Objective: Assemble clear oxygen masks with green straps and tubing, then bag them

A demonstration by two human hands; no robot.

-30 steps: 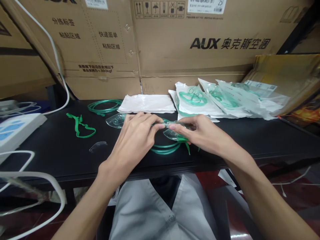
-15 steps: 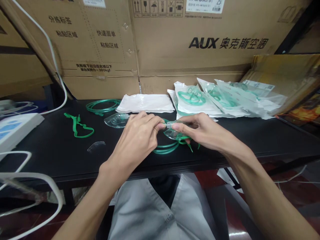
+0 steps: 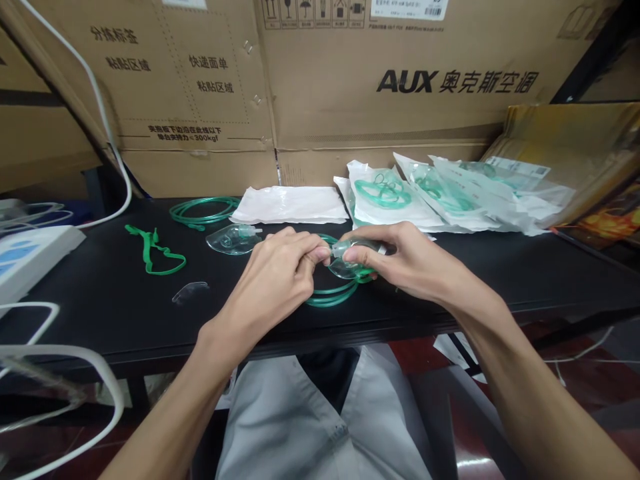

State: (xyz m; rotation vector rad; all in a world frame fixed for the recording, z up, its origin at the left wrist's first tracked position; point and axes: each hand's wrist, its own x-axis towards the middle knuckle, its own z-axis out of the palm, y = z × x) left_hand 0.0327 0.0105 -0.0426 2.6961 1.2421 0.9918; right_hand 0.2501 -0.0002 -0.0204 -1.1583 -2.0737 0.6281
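Note:
A clear oxygen mask [image 3: 342, 269] with a green strap is held by my right hand [image 3: 407, 261], thumb and fingers closed around its connector end. My left hand [image 3: 285, 270] is closed in a pinch at the mask's connector, on the end of the green oxygen tubing [image 3: 333, 298]; the fingers mostly hide that end. Loops of this tubing lie on the table under both hands. Left of my left hand lies a second clear mask [image 3: 233, 241], apart from it.
On the black table [image 3: 115, 307] are a green strap [image 3: 157, 252], a clear plastic piece [image 3: 190, 291], coiled green tubing [image 3: 203, 211] and a white packet [image 3: 290, 205]. Several packaged mask sets [image 3: 400, 200] lie back right. Cardboard boxes [image 3: 325, 113] stand behind; a white device [image 3: 35, 260] sits left.
My right hand has turned slightly, tilting the mask and its connector. The green strap ends that hung below the right hand are now mostly out of sight. My left hand keeps its pinch.

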